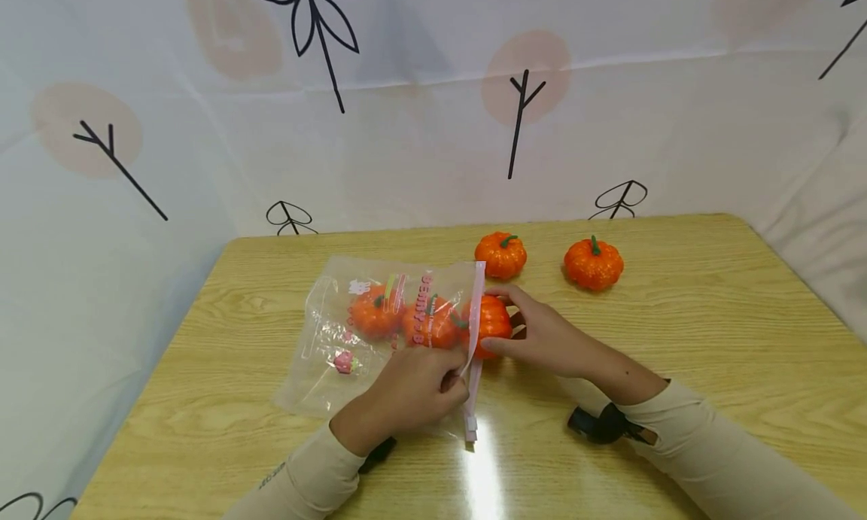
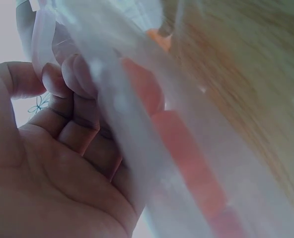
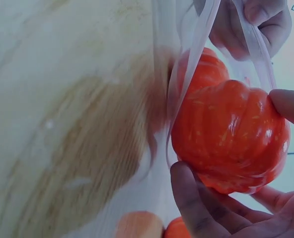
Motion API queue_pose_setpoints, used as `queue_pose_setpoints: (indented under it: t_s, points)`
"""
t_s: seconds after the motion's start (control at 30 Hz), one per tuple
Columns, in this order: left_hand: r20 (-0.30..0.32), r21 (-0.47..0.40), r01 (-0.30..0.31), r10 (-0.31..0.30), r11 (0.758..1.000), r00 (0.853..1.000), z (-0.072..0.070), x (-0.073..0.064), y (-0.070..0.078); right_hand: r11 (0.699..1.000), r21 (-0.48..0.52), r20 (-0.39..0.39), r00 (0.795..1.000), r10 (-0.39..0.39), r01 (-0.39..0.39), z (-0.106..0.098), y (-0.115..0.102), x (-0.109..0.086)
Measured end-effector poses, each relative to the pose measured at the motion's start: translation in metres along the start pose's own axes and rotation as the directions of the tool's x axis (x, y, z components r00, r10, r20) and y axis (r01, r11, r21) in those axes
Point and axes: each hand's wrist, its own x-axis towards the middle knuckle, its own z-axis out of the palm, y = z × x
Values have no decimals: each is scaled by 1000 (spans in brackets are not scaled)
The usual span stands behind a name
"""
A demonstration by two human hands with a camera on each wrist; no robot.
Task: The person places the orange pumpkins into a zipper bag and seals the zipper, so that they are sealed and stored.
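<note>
A clear zip bag with pink print lies on the table, two small orange pumpkins inside it. My left hand pinches the bag's pink zip edge between thumb and fingers, and the mouth stands apart in the right wrist view. Another orange pumpkin sits partly within that mouth. Round its outer side curl the thumb and fingers of my right hand. The bag's plastic covers part of this pumpkin in the head view.
Two more pumpkins stand behind on the wooden table: one just past the bag's top corner, one farther right. A pink slider is at the near end of the zip. A patterned cloth hangs behind the table.
</note>
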Motion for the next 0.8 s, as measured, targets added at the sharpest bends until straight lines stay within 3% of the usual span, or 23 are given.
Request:
queue_pose_setpoints:
  t_s: [0.3,0.8]
  points:
    - [-11,9,9,-9,1000,1000,-1,0,1,995,103,19,1000,9,-11,4,0,-1]
    - [-9,14,-18,18,1000,1000,-2,-1,1,987,155,71,997,35,-46,9,1,0]
